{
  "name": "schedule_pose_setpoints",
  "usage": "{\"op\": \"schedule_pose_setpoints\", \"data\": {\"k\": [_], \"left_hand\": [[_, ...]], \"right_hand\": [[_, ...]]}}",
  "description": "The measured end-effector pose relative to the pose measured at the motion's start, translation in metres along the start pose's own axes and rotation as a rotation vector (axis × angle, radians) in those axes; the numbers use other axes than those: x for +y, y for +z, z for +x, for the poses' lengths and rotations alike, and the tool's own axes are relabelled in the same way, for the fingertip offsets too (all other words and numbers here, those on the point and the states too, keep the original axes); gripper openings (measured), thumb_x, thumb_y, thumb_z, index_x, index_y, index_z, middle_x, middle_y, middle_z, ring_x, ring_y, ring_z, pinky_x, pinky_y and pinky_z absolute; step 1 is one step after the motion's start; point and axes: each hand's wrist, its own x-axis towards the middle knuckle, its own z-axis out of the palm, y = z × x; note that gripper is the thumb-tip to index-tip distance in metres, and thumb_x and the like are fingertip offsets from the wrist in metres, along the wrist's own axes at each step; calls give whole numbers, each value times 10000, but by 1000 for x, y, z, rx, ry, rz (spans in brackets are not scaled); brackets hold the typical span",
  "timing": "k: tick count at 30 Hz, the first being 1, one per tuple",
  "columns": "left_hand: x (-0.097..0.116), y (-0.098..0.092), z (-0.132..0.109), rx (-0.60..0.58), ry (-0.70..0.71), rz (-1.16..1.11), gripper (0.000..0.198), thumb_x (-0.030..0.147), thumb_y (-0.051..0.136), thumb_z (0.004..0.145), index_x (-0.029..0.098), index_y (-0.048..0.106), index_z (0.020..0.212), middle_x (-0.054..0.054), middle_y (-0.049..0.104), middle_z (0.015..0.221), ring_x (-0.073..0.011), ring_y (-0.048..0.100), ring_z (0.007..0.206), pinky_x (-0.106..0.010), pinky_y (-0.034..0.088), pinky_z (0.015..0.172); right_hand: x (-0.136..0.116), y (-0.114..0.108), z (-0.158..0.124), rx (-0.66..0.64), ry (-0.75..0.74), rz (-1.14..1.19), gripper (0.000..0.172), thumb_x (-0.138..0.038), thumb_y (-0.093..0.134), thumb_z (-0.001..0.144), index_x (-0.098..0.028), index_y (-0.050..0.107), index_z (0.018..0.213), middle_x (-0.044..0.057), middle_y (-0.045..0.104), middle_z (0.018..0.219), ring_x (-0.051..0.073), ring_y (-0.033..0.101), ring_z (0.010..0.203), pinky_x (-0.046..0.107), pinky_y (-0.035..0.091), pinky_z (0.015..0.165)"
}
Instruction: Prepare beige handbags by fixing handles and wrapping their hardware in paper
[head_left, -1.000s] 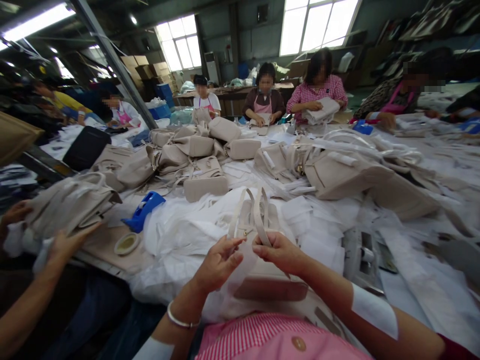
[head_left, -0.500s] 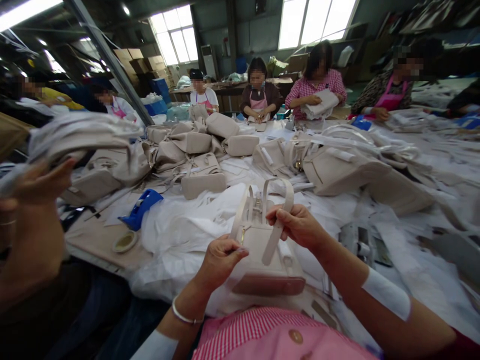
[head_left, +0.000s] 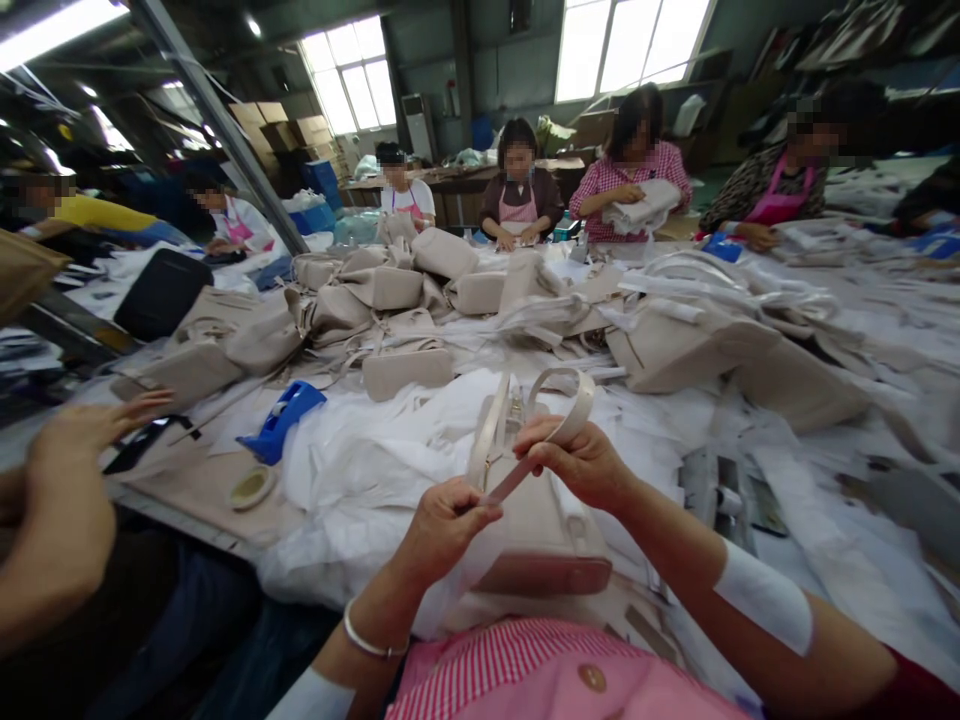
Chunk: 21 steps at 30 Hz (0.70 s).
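A beige handbag (head_left: pixel 531 525) lies in front of me, its darker base edge toward my body. Its loose strap (head_left: pixel 582 400) arches up and through my right hand (head_left: pixel 577 462), which is closed around it. From there the strap's end runs down to the left, into the pinched fingertips of my left hand (head_left: pixel 452 518). The very tip is hidden by those fingers. A second strap (head_left: pixel 489 430) stands in a loop behind my left hand. Near it is a small metal fitting, partly covered.
Beige bags (head_left: pixel 405 372) are piled across the table's middle. White wrapping sheets (head_left: pixel 352 440) surround my bag. Left are a blue tape dispenser (head_left: pixel 283 420), a small round dish (head_left: pixel 252 487) and a neighbour's hand (head_left: pixel 82 440). A grey device (head_left: pixel 716 490) sits right. Several co-workers sit opposite.
The strap's end has swung left from hanging over the bag into my left fingers. The neighbour's hand at left no longer carries a wrapped bundle, and another bag lies on the middle pile.
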Motion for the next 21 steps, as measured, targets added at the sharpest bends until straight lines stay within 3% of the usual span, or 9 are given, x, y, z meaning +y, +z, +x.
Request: {"op": "schedule_pose_setpoints", "data": {"k": [5,9,11,14,17,19,21], "left_hand": [[2,2,0,-33,85,-16,253,311,646,840,165,696,639,-12,593,720,-131,550,709,-237,417,678],[-3,6,-3,-12,94,-46,355,351,609,871,150,654,582,-21,593,691,-131,547,675,-236,431,657],[-6,6,-5,-2,72,-50,322,361,602,877,155,687,643,-13,597,669,-127,543,649,-230,429,631],[-8,7,-10,-7,82,-23,221,319,588,887,177,738,808,-6,633,692,-130,561,663,-225,434,637],[-7,11,-13,-66,146,44,219,286,572,892,172,721,779,-13,646,697,-131,563,662,-229,437,646],[-6,15,-16,-72,197,59,235,280,542,907,170,701,773,-22,653,713,-135,577,679,-237,453,674],[-8,19,-18,-16,220,32,202,269,514,918,175,693,907,-42,687,816,-150,617,760,-255,478,740]], "right_hand": [[22,27,-15,4,86,-156,219,-354,603,896,-221,769,948,47,661,867,171,618,801,312,511,753],[45,51,-40,-35,181,-215,298,-394,561,915,-252,721,1123,73,624,1115,219,588,1040,374,448,957],[50,53,-46,15,250,-180,398,-430,585,895,-247,647,1243,91,580,1246,247,528,1169,412,376,1050],[51,45,-38,112,502,112,532,-519,603,857,-197,582,1279,123,607,1226,273,562,1133,451,420,1003],[48,37,-18,144,785,619,499,-567,502,888,-134,626,1102,144,664,1088,267,649,958,447,507,868],[48,35,-6,185,852,847,399,-483,505,905,-118,631,1007,135,689,1004,250,675,899,421,527,828],[48,37,2,233,821,929,241,-336,562,892,-124,628,985,75,696,847,209,686,805,365,539,774]]}}
